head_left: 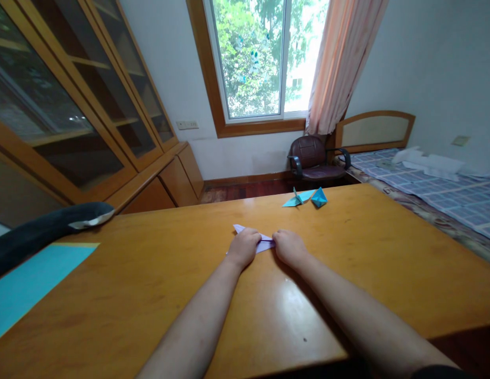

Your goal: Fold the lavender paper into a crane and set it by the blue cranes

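- I am seeing the left hand (243, 247) clamping its fingers on the middle of the purple paper (265, 245), and the right hand (289, 246) pinching its right end; the undersides are hiding from me.
- The paper is lying at the table (150, 273), between both hands, well short of the far edge.
- I am worrying about tearing: uneven pulling by the two hands would be causing it.
- I am also judging a crooked crease likely if either grip is slipping on the thin sheet.
- I am counting two hands, one purple paper, one table, two blue folded pieces (319, 198) near the far edge, and one turquoise sheet (43, 279) at left; anything beneath it I am not making out.
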Tool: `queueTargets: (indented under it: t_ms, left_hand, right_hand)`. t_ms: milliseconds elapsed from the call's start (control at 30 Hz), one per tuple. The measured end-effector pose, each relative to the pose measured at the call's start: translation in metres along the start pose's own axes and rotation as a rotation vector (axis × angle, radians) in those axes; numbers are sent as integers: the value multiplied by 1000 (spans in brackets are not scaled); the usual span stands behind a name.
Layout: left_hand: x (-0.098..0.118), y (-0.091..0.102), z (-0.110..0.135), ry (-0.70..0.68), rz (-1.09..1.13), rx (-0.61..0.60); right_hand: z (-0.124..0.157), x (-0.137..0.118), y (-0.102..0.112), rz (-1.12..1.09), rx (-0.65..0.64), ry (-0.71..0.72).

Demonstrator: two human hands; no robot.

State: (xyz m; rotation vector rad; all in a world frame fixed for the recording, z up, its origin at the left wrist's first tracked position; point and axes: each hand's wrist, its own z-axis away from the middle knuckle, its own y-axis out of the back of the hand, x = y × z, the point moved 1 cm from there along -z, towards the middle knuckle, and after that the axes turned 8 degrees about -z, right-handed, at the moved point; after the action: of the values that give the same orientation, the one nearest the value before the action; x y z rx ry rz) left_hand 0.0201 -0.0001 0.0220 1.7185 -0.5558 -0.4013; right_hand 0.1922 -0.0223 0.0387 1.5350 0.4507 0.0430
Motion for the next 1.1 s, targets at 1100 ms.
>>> queueTargets:
  t_ms: [1100]
  left_hand:
    - [3, 2, 10, 56, 26, 40]
  right_hand:
    - [2, -5, -11, 16, 29, 145]
